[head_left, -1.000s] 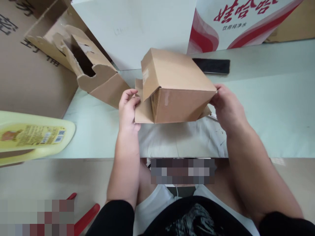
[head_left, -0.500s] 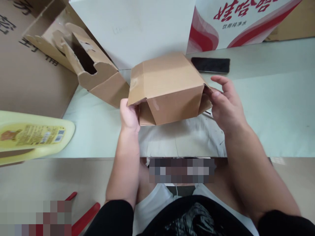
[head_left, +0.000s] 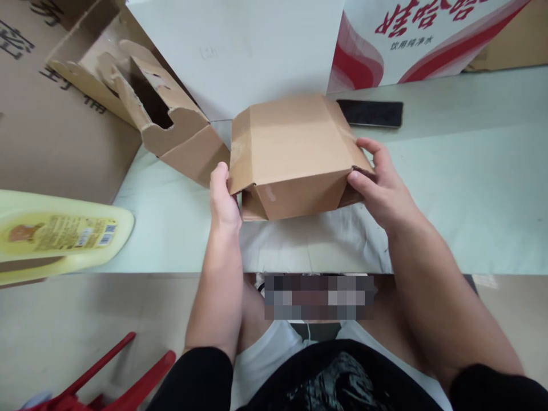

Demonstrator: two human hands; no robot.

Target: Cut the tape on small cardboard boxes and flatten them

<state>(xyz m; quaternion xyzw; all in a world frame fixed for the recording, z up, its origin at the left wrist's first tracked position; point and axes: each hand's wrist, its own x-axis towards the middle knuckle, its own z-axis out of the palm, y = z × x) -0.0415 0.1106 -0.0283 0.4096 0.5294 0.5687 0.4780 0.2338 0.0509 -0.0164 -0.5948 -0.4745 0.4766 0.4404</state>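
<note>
A small brown cardboard box [head_left: 291, 154] lies over a white cloth [head_left: 317, 237] at the near edge of a pale green table [head_left: 462, 194]. My left hand [head_left: 223, 200] grips the box's left end, thumb up along the folded flap. At the right end my right hand [head_left: 379, 185] pinches the corner, thumb on the side and fingers on top. The box's side flaps are folded inward.
A torn open cardboard carton [head_left: 158, 120] lies at the left back. Behind the box stand a white panel [head_left: 257, 45] and a red-and-white carton [head_left: 411, 34]. A black phone [head_left: 370, 113] lies to the right. A yellow bottle [head_left: 55, 234] sits at the left edge, red chair legs [head_left: 128, 377] below.
The box has been turned and its top flap folded down flat. My right hand moved from open beside the box to pinching its right corner. My left hand shifted to the flap's edge.
</note>
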